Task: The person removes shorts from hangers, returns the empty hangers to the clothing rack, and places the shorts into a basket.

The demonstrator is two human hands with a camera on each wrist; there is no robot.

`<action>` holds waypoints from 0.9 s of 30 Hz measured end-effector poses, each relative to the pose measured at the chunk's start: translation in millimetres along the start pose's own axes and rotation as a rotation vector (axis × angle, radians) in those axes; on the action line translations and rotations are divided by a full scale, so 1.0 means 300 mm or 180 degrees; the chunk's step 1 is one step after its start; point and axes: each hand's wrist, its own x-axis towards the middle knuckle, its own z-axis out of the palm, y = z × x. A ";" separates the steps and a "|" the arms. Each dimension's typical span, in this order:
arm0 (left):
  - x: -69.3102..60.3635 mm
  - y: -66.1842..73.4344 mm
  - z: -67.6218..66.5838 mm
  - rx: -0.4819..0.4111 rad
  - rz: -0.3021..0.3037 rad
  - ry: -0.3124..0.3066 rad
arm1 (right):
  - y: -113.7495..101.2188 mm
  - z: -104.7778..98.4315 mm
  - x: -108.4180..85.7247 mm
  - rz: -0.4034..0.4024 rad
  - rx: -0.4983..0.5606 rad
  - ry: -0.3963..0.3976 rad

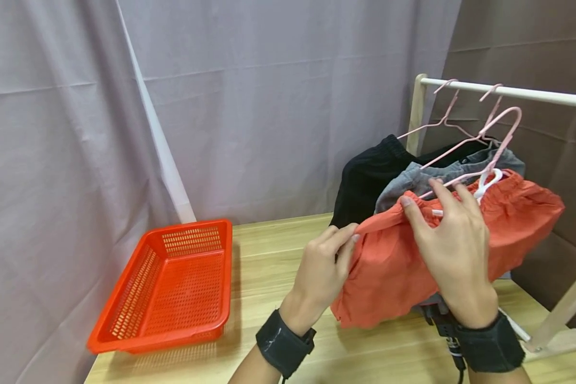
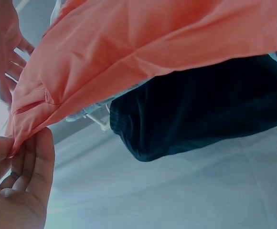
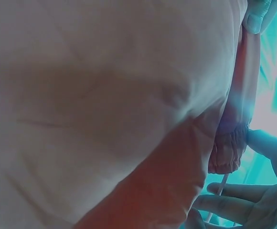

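Head, left hand: thumb and fingers of the left hand (image 1: 319, 266) closed on the near-left end of the orange shorts' waistband.
Head, right hand: the right hand (image 1: 453, 245) reaches over the same waistband, thumb tip on it, fingers fairly straight, tips by the pink hanger (image 1: 508, 140).
Orange shorts (image 1: 389, 272): between and below both hands, spreading out past the right one.
White drawstring (image 1: 482, 186): just beyond the right hand's fingertips.
Grey-blue garment (image 1: 398, 186), black garment (image 1: 369, 176): beyond the hands, in that order.
White rail (image 1: 533, 95): beyond the right hand, two more hangers on it.
Red basket (image 1: 225, 277): on the wooden table (image 1: 269, 256), well left of the left hand.
Left wrist, pinch: orange cloth between thumb and fingertips; black garment to their right.
Right wrist, fingers: spread beneath the gathered waistband, thumb touching it; glare, so finger contact with the hanger is uncertain.
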 end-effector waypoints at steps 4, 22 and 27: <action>-0.017 -0.002 -0.027 -0.0010 -0.0034 0.0052 | -0.030 0.005 -0.010 -0.0089 -0.0036 0.0046; -0.104 -0.031 -0.139 0.0219 -0.0144 0.0240 | -0.131 0.053 -0.066 -0.0342 -0.0032 -0.0054; -0.124 -0.041 -0.174 0.0296 -0.0185 0.0285 | -0.151 0.070 -0.078 -0.0432 -0.0011 -0.0119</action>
